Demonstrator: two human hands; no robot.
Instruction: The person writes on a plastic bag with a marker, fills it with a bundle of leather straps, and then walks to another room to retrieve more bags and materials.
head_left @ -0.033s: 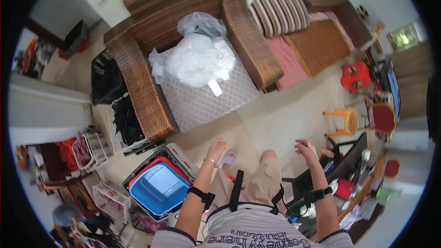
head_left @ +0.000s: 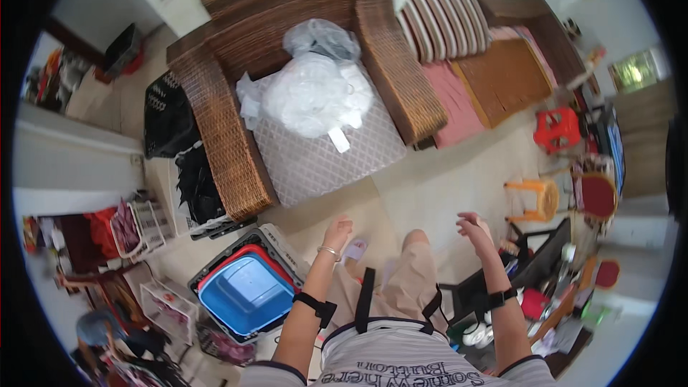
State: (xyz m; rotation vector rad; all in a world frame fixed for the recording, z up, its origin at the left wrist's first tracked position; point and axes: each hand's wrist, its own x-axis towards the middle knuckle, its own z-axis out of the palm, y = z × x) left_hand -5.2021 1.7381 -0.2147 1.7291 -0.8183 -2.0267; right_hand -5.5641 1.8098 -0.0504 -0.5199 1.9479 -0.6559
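My left hand (head_left: 337, 233), with a bracelet at the wrist, hangs in the air above the floor. Its fingers are loosely bent and hold nothing. To the right, my right hand (head_left: 476, 229) hovers with fingers slightly apart and nothing in them. Ahead stands a wide brown wicker armchair (head_left: 236, 158) with a grey quilted seat cushion (head_left: 337, 172). On that cushion lies a bundle of clear and white plastic bags (head_left: 308, 97), out of reach of both hands. Nearest to my left forearm are stacked tubs, a blue tub (head_left: 247, 294) on top within a red one.
A wicker daybed (head_left: 502, 79) with a striped cushion (head_left: 443, 25) stands at the far right. A red stool (head_left: 557, 129) and a yellow stool (head_left: 534, 199) are on the right, beside a cluttered black table (head_left: 541, 251). Black crates (head_left: 170, 118) line the armchair's left. Another person (head_left: 104, 330) is at lower left.
The view has shifted slightly, and my legs and feet have moved as in a step. Both hands stay in nearly the same pose, empty. The bags have not moved on the cushion.
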